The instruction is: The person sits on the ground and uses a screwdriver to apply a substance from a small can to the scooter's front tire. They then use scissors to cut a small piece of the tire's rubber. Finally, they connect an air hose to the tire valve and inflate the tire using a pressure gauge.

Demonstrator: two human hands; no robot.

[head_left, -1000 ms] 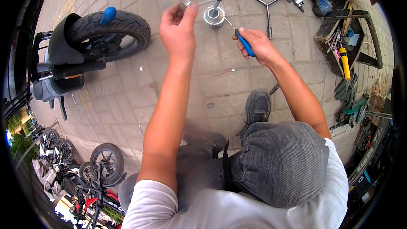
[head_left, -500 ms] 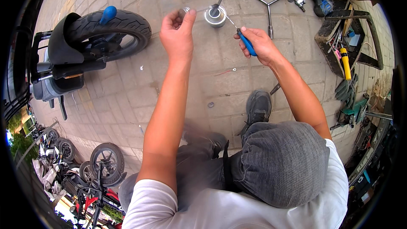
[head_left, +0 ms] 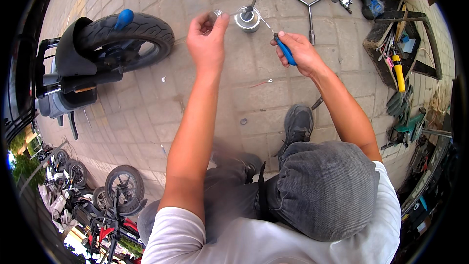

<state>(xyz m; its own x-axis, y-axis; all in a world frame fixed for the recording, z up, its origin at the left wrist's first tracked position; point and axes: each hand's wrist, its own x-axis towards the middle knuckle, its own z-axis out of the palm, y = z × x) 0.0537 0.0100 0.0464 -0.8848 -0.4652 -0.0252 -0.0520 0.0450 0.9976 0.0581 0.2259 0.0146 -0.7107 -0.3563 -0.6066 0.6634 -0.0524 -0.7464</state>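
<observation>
My left hand (head_left: pixel 207 32) is closed around a small silvery coil (head_left: pixel 215 15), which looks like wound wire. From it a thin pale line stretches toward a round metal tin (head_left: pixel 248 25) on the paving. In my right hand (head_left: pixel 297 49) is a blue-handled tool (head_left: pixel 285 49) with a thin metal shaft. The shaft slants up and left to the tin's rim. A dark flat piece (head_left: pixel 252 3) rises over the tin; I cannot tell whether it belongs to the tool.
A Y-shaped wrench (head_left: pixel 309 7) lies beyond my right hand, near a blue power tool (head_left: pixel 366 0). To the right stands an open tool carrier (head_left: pixel 388 17). At left is a motorcycle wheel (head_left: pixel 163 34) with a blue bulb-shaped object (head_left: pixel 124 18) on its tyre. A short red wire (head_left: pixel 261 83) lies on the ground.
My left hand has shifted slightly right, bringing the coil a little closer to the tin. The right hand and its tool stay almost still.
</observation>
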